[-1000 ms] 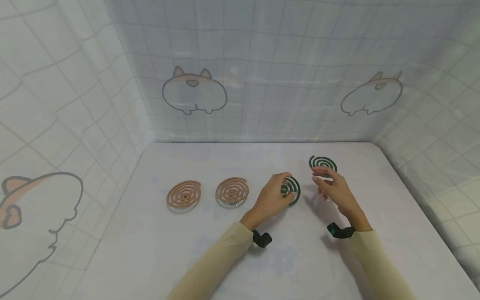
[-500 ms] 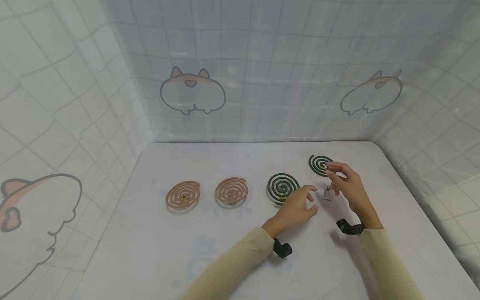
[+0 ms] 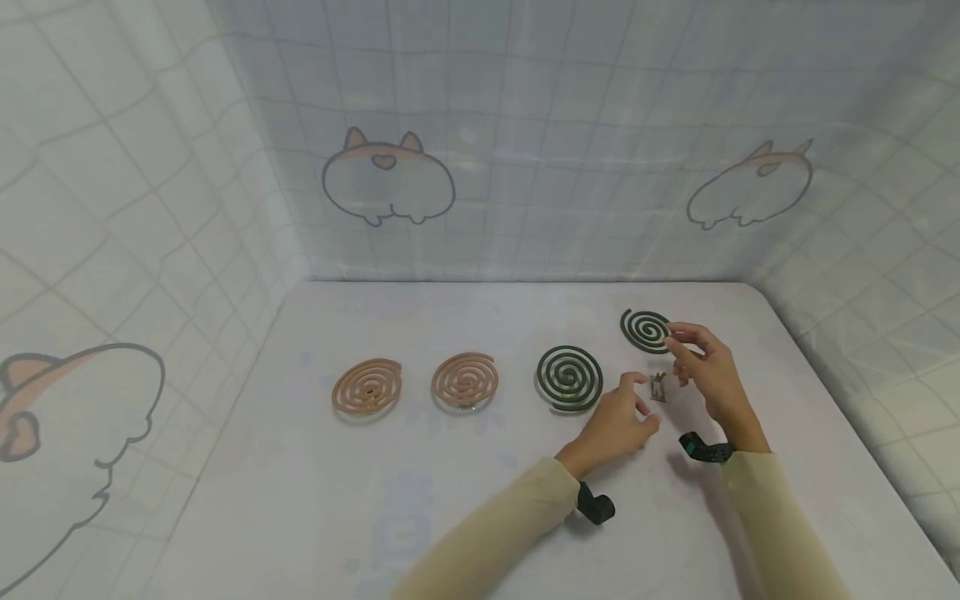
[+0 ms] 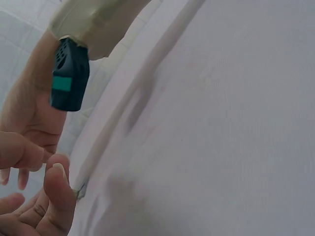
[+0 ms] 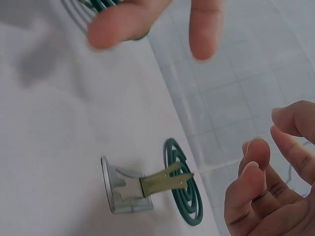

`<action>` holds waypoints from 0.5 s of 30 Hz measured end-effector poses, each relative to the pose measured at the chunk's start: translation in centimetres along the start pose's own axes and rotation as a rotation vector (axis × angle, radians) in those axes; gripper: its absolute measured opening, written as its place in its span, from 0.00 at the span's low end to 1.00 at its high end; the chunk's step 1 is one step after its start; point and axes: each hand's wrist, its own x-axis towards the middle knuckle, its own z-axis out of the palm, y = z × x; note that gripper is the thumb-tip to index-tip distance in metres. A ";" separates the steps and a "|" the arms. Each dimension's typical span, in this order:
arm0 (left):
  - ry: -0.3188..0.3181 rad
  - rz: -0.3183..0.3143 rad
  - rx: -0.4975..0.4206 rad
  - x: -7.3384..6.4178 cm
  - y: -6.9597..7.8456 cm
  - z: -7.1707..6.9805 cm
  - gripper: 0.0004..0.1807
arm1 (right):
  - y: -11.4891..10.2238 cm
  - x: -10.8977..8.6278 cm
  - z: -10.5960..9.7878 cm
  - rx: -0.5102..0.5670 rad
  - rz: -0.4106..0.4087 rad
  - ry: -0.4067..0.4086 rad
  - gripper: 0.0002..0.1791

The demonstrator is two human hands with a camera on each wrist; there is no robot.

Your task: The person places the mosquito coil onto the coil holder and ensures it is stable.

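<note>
A small metal coil stand (image 3: 657, 387) with raised prongs stands on the table between the two hands. My left hand (image 3: 615, 423) hovers at its left, thumb and fingers parted and holding nothing. To its upper right is my right hand (image 3: 707, 371), fingers loosely bent, nothing held; its fingertips overlap the edge of a green mosquito coil (image 3: 643, 331). In the right wrist view the metal stand (image 5: 133, 189) appears apart from the right hand's fingers (image 5: 246, 182). A second, darker green mosquito coil (image 3: 568, 379) lies left of the stand, a bracket-like end showing below it.
Two brown mosquito coils, one at far left (image 3: 367, 388) and one nearer the middle (image 3: 465, 381), sit raised on small stands. A white table (image 3: 300, 500) carries everything. White grid-patterned curtains (image 3: 480, 167) with printed animals enclose it at the back and sides.
My left hand has come off the darker green coil and moved right, beside the metal stand. My right hand has shifted slightly right, so the metal stand beneath it is now uncovered.
</note>
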 end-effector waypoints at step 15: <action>0.025 -0.122 -0.096 1.3 -0.4 2.3 0.37 | 2.7 1.6 -1.2 -0.052 0.078 0.066 0.29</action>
